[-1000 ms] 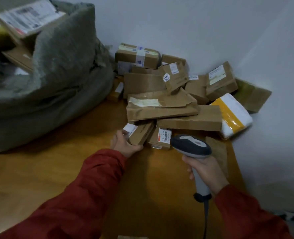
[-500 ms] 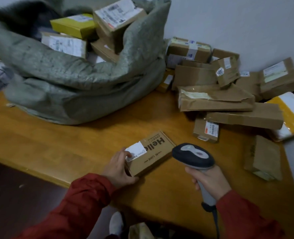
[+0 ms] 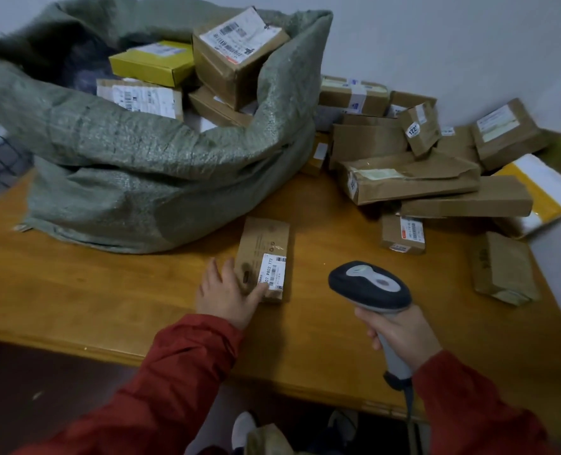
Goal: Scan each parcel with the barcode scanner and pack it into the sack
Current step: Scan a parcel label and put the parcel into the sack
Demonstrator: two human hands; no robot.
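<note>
Left hand [image 3: 226, 293] lies flat on the table [image 3: 92, 290], fingers straight against the near-left side of the brown parcel [image 3: 262, 251], thumb touching its white label [image 3: 274, 272]. The parcel sits label-up, just near of the green sack [image 3: 147, 165], which bulges with boxes. Right hand [image 3: 400, 336] is wrapped around the barcode scanner [image 3: 369, 287], held to the parcel's right. A pile of parcels [image 3: 430, 178] lies far right.

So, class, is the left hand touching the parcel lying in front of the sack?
Touching. In the head view, the left hand lays a finger on the parcel.
</note>
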